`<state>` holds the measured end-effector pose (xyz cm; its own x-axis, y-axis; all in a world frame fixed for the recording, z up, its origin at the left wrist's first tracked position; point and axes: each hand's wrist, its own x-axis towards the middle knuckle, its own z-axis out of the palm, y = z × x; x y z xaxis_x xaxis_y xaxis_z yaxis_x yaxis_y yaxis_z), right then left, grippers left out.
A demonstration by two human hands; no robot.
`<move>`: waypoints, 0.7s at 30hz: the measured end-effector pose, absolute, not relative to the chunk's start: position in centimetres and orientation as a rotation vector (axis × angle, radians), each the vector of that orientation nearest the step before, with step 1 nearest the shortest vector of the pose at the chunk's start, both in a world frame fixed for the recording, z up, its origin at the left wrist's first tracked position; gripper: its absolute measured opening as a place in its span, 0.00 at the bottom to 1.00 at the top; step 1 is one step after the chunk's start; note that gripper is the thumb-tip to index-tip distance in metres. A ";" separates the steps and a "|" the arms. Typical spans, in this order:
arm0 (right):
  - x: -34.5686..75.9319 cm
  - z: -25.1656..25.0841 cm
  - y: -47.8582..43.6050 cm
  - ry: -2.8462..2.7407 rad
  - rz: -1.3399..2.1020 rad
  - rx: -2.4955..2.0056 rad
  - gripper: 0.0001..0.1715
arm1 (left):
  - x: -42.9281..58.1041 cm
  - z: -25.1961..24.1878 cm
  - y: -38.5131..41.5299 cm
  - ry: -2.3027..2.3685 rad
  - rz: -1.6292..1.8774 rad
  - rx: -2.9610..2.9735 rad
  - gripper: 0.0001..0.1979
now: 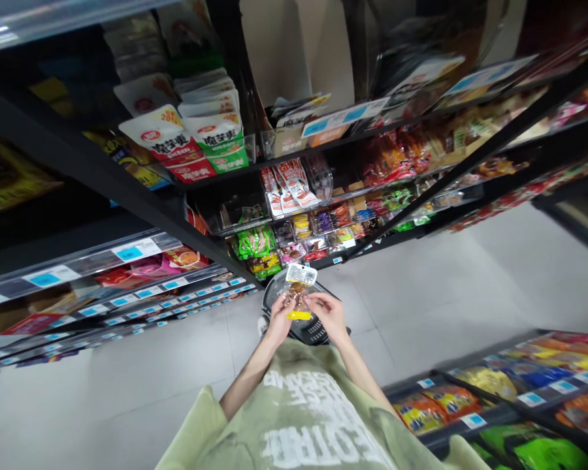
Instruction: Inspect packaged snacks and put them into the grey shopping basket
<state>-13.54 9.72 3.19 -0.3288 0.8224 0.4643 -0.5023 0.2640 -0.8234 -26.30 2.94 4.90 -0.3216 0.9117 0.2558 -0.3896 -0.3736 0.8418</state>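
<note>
Between my two hands is a small snack packet [298,295] with a clear middle showing brown food, a white label at the top and a yellow strip at the bottom. My left hand [279,315] grips its left side. The fingers of my right hand [329,312] pinch its right edge. Directly below the packet stands a dark shopping basket [318,333], partly hidden by my hands and the packet. What lies inside the basket I cannot make out.
Ahead rise dark shelves with konjac snack packets [220,140], white-and-red packets [294,183] and green packets [255,243] in clear bins. A black diagonal shelf post [451,176] crosses at right. Behind me on the right is another shelf with orange snack bags [421,411]. Grey tiles [421,287] form the floor.
</note>
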 end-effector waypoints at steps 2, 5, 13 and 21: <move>-13.5 3.2 9.8 -1.344 1.375 -0.323 0.13 | -26.3 4.7 3.1 0.902 1.840 0.979 0.25; -13.5 3.5 9.6 -1.372 1.372 -0.308 0.20 | -26.4 4.0 3.5 1.073 1.895 1.082 0.28; -14.1 3.6 9.0 -1.331 1.358 -0.352 0.36 | -25.9 4.1 2.0 1.445 1.620 1.782 0.28; -14.5 3.1 8.9 -1.170 1.529 -0.380 0.22 | -24.8 4.7 1.9 1.783 1.792 1.901 0.10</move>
